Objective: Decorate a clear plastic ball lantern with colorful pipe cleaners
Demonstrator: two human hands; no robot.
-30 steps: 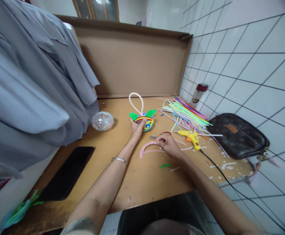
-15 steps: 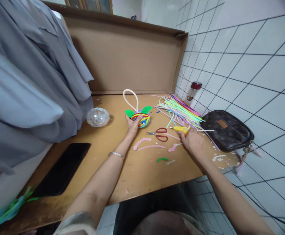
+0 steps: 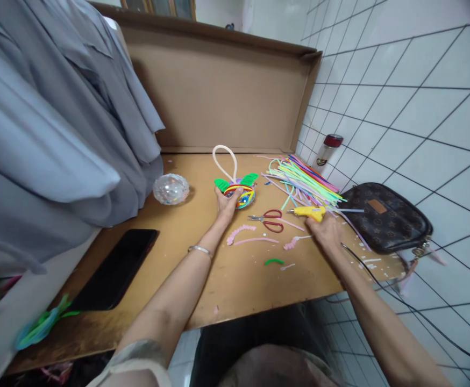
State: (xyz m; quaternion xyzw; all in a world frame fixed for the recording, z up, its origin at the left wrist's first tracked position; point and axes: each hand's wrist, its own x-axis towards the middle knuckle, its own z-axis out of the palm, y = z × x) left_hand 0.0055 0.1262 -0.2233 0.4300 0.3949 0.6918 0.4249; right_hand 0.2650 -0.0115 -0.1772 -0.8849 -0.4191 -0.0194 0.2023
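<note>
My left hand [image 3: 227, 205] is closed round a colourful round ornament [image 3: 246, 196] with two green leaves and a white loop [image 3: 235, 161] rising from its top. In my right hand [image 3: 324, 230] is a yellow glue gun [image 3: 314, 213], its nozzle pointing left and a pale glue stick out of its back. Between my hands lie red-handled scissors [image 3: 273, 220]. Nearer to me are a twisted pink strip [image 3: 241, 232], a straight pink strip [image 3: 256, 239], another twisted pink piece [image 3: 290, 243] and a short green piece [image 3: 274, 262].
Coloured pipe cleaners [image 3: 301, 180] lie behind the glue gun. A brown bag [image 3: 388, 217] and a red-capped jar [image 3: 329, 150] stand at right. At left are a clear ball [image 3: 171, 189], a black phone [image 3: 114, 270] and grey cloth [image 3: 69, 118]. Cardboard [image 3: 227, 94] rises behind.
The glue gun in my right hand is now lifted slightly and shows more of its body; its cord has come up beside my right wrist. The view has shifted a little. My left hand keeps its hold.
</note>
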